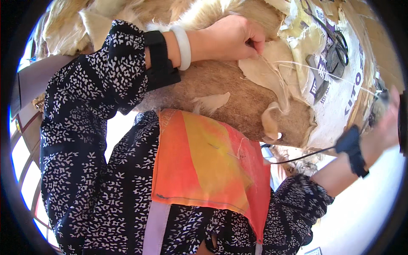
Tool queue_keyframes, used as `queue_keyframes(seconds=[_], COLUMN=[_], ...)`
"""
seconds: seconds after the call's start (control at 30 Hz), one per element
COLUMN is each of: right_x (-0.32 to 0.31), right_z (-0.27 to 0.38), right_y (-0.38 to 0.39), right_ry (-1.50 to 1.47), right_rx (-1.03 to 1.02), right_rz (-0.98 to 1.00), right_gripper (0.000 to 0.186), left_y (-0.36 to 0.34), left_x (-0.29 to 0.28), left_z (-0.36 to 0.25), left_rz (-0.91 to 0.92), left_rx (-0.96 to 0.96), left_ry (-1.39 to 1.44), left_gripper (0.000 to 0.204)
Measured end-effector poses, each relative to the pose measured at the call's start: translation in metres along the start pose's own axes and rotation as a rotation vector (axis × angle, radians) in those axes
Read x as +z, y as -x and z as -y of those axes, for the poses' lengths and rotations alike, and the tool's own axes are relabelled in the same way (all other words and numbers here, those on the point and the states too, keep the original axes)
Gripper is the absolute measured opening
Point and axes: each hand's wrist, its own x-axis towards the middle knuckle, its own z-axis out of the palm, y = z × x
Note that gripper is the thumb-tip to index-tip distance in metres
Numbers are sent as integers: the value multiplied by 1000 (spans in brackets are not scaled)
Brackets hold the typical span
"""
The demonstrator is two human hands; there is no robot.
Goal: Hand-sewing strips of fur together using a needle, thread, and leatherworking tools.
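Note:
My left hand [240, 37] is closed in a pinch on a pale piece of hide [259, 70], over a brown, short-haired pelt [238, 91]. A white thread [323, 70] starts beside its fingertips and stretches right toward my right hand [386, 123]. That hand is out at the far right, smeared by motion, so its fingers and anything in them cannot be made out. Loose strips of pale hide [270, 121] hang over the pelt's right part. An orange, yellow and red cloth [204, 157] covers my front, with what looks like a needle and some thread on it.
Black-handled scissors [340, 46] lie at the upper right on a white printed sack [340, 95], near dark, curved grey pieces [318, 80]. More pale fur [68, 29] is heaped at the upper left. A black cord [301, 157] runs to my right wrist strap.

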Motion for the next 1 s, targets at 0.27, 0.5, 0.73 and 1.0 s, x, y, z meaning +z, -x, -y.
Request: queue_keyframes(seconds=[0.27, 0.5, 0.73, 1.0], right_x=[206, 205, 207, 205], right_z=[47, 41, 41, 43], right_y=[83, 80, 82, 81], right_ry=[177, 166, 209, 203], right_rx=[44, 25, 46, 72], right_rz=[584, 664, 703, 695], right_gripper=[7, 10, 10, 7], left_y=[-1, 1, 2, 2], left_x=[2, 1, 2, 4], left_z=[2, -1, 0, -1], left_rz=[24, -3, 5, 8], left_rx=[-81, -52, -53, -61], left_ry=[68, 64, 71, 47], left_gripper=[12, 12, 11, 12])
